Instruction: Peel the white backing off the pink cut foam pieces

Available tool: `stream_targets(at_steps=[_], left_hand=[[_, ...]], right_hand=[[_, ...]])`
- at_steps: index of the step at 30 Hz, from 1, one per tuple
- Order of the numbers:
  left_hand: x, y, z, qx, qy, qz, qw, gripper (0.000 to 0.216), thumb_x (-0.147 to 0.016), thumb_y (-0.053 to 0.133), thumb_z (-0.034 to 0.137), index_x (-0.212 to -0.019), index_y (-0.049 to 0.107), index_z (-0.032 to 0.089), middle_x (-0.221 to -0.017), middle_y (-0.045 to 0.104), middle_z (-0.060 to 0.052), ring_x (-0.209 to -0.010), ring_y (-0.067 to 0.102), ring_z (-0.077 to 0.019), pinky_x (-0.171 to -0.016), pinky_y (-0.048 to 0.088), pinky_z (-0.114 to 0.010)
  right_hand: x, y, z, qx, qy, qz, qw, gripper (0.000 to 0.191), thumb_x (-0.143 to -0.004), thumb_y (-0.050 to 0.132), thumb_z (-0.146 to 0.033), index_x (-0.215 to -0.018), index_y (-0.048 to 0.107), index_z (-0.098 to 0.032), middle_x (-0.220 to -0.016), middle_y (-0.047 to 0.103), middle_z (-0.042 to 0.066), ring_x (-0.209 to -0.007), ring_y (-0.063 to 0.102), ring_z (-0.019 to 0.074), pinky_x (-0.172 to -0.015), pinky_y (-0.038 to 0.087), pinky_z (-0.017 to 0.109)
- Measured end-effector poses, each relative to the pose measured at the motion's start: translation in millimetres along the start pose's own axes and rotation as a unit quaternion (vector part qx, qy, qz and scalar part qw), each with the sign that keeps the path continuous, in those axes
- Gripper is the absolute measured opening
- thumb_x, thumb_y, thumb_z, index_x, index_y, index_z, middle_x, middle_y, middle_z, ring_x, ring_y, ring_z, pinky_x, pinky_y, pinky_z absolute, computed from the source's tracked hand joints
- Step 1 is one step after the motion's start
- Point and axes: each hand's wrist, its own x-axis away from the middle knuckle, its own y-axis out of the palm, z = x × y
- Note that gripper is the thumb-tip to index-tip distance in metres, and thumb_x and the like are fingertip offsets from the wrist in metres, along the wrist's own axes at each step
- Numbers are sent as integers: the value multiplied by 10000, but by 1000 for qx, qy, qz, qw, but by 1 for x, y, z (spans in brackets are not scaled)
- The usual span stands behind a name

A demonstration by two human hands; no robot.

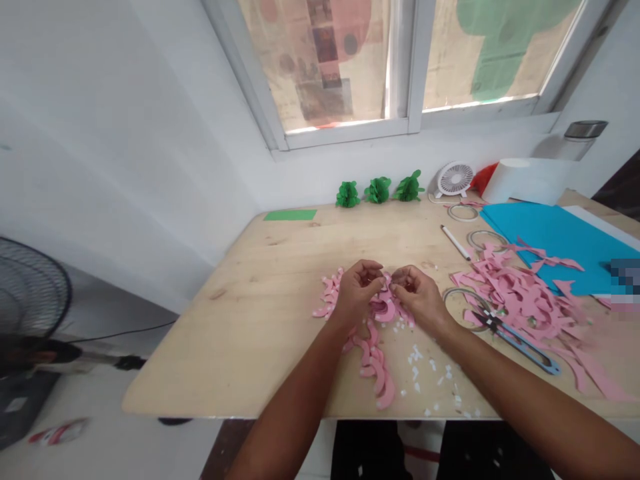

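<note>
My left hand (pixel 359 292) and my right hand (pixel 421 295) meet over the table, thumbs and fingers pinched together. Between them is a curved pink paper piece (pixel 385 310), held at its upper end by both hands; the fingers partly cover it. Close by my left hand lie more small curved pink pieces (pixel 327 293). Below the hands, a row of overlapping pink crescents (pixel 379 373) runs toward the table's front edge. Tiny white scraps (pixel 415 357) are scattered beside my right forearm.
Right of my hands lie scissors (pixel 525 345), a heap of pink offcuts (pixel 525 287), a tape roll (pixel 446 303) and a white pen (pixel 455 242). Blue sheets (pixel 545 227) lie farther right. Along the wall stand green paper shapes (pixel 377 190) and a small white fan (pixel 454 179).
</note>
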Motion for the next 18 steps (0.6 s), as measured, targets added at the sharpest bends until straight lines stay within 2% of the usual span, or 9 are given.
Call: stream_targets(at_steps=[6,13,18], left_hand=[[-1,1,0,27,-13,13,999,241,-611,645,188,-835,562,156,-668,560,32,-571,501,-65,-533,404,-189],[-1,3,-1,28,-11,19,999,232,-610,652,176,-825,568,154,-663,563,30,-586,510,-67,-541,411,-185],[0,-2,2,3,-44,-24,999,231,-671,635,263,-857,572,142,-707,585,-8,-637,550,-103,-539,442,-207]], right_hand=[[1,2,-1,7,3,-1,1000,175,-679,598,-261,-822,533,-184,-629,544,-21,-579,513,123,-538,391,241],[-1,2,0,-29,14,3,999,183,-662,612,-266,-802,527,-185,-611,546,-26,-537,501,113,-490,374,227],[-3,-2,4,-65,28,29,997,220,-644,641,-290,-801,526,-188,-603,539,-34,-508,492,109,-451,380,219]])
